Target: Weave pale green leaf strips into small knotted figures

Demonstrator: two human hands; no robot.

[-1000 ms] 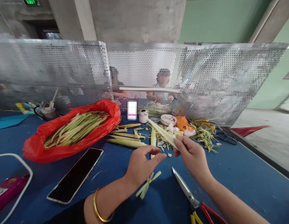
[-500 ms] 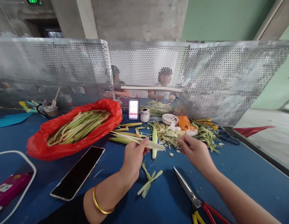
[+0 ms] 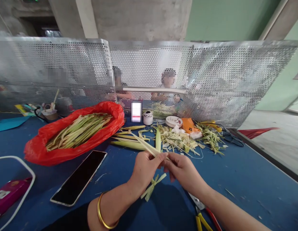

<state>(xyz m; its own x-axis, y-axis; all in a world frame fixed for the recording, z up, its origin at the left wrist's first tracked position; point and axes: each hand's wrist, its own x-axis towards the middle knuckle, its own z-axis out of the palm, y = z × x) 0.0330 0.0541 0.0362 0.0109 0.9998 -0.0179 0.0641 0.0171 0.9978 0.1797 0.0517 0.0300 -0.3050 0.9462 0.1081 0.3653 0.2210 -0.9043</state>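
Observation:
My left hand [image 3: 144,168] is closed on a pale corn husk strip [image 3: 144,144] that slants up and left from the fingers. My right hand [image 3: 186,168] meets it at the strip's near end, its fingers pinched there; the fingertips partly hide one another. Just below lies a knotted husk piece [image 3: 152,188] with spread ends. Scissors [image 3: 199,205] with red and yellow handles lie under my right forearm, blades partly covered. Behind the hands, a green-white husk [image 3: 158,138] points away from me, and more husks [image 3: 128,144] lie to its left.
A red plastic bag [image 3: 35,150] full of husk strips is at left, with a phone [image 3: 79,178] before it. Husk scraps [image 3: 179,139], a thread spool [image 3: 148,118] and a round white container [image 3: 173,121] sit toward the perforated metal screen [image 3: 149,64]. Two people are behind it.
My right hand has moved left and down from the scraps to join my left hand at the strip. The strip now slants more steeply, and my right arm covers the scissor blades.

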